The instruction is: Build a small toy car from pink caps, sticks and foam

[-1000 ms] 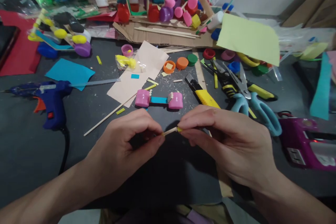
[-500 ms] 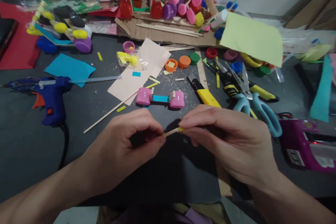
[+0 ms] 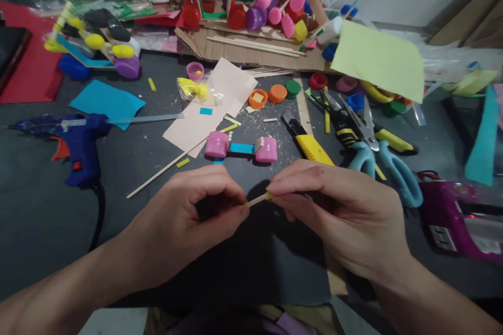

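Between my hands is a short, thin wooden stick (image 3: pixel 257 200) with yellow at both ends. My left hand (image 3: pixel 196 214) pinches its left end between thumb and fingers. At the right end, the thumb and fingertips of my right hand (image 3: pixel 338 209) close on the yellow tip. Just beyond my hands sits a small piece made of pink caps (image 3: pixel 217 145) joined by a blue strip (image 3: pixel 242 148), with short stick ends beside the caps. A longer wooden stick (image 3: pixel 167 170) lies to its left, next to a small yellow strip (image 3: pixel 183 163).
A blue glue gun (image 3: pixel 80 141) lies at left. To the right are a yellow utility knife (image 3: pixel 314 149), blue-handled scissors (image 3: pixel 371 144) and a magenta power box (image 3: pixel 451 214). Behind are coloured caps (image 3: pixel 277 93), pale paper (image 3: pixel 220 94), cardboard (image 3: pixel 196 44) and a small toy vehicle (image 3: pixel 94 52).
My hands keep their pinch on the stick and have barely moved. The whole view has shifted very slightly.
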A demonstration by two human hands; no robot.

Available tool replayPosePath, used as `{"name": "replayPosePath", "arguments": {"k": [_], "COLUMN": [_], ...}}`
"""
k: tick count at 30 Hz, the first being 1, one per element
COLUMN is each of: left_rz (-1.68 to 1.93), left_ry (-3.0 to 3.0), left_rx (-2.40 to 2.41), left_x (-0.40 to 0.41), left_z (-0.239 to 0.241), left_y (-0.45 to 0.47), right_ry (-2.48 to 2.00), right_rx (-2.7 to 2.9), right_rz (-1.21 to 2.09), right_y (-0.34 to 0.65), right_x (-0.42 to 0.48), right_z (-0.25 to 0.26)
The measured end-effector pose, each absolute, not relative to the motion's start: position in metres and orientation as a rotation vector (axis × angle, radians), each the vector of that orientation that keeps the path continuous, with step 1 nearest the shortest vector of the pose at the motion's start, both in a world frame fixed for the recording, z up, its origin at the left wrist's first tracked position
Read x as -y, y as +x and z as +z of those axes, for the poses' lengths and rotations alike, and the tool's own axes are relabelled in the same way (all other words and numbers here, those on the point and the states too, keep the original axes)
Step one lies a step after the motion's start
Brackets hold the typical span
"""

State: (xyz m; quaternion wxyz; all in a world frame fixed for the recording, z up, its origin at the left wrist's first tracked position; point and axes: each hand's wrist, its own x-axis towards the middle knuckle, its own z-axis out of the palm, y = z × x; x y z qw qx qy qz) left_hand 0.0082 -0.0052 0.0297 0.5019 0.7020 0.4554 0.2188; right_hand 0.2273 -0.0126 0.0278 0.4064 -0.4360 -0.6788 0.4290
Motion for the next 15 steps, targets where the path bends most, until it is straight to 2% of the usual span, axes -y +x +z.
{"name": "replayPosePath", "arguments": {"k": [15], "left_rz": [0.517], "left_ry": [1.624], "left_rx": [-1.067], "left_x": [0.0039], "left_z": [0.0285], "left_y": [0.0069], "right_ry": [-1.129], "right_rx": [1.697], "right_rz": [1.178], "right_y": [0.2265], "right_x": [0.0100], "right_z": [0.0307]}}
